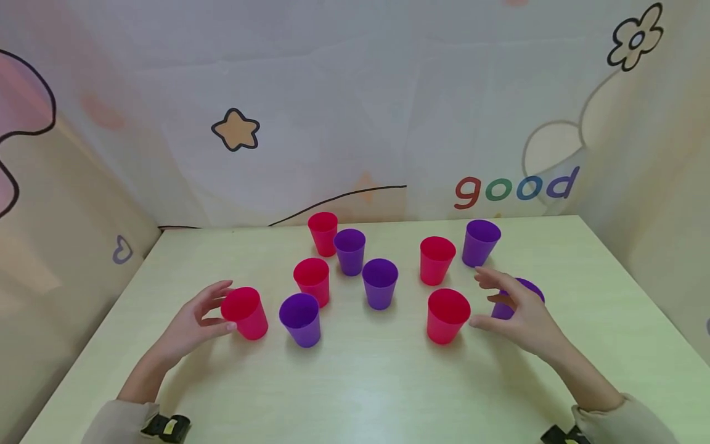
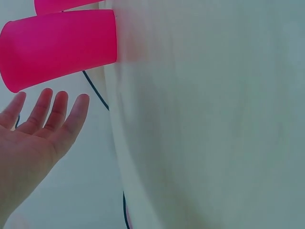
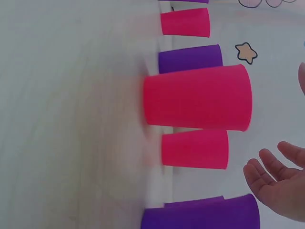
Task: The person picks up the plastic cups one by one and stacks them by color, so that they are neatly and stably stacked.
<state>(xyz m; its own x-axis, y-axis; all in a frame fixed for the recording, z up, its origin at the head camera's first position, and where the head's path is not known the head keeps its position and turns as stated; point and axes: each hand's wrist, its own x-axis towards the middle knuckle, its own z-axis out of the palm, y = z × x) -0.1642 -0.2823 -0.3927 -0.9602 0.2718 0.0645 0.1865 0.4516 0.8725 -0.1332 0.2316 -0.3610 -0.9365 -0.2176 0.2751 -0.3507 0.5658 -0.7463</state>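
My left hand (image 1: 191, 320) is beside a pinkish-red cup (image 1: 252, 320) at the front left, thumb and fingers spread around its near-left side. In the left wrist view the fingertips stand just off the wall of that cup (image 2: 62, 47), with the fingers fairly straight. On the right, my right hand (image 1: 521, 314) hovers with thumb and fingers apart, the thumb tip close to the side of another pinkish-red cup (image 1: 444, 330). Behind that hand a purple cup (image 1: 501, 310) is partly hidden. The right wrist view shows the fingers (image 3: 267, 183) loosely bent, holding nothing.
Several more upright cups stand between and behind the hands: purple ones (image 1: 304, 330) (image 1: 380, 293) (image 1: 350, 259) (image 1: 478, 246) and pinkish-red ones (image 1: 315, 287) (image 1: 323, 237) (image 1: 434, 268). A printed cloth (image 1: 355, 111) hangs behind the pale table (image 1: 355, 394).
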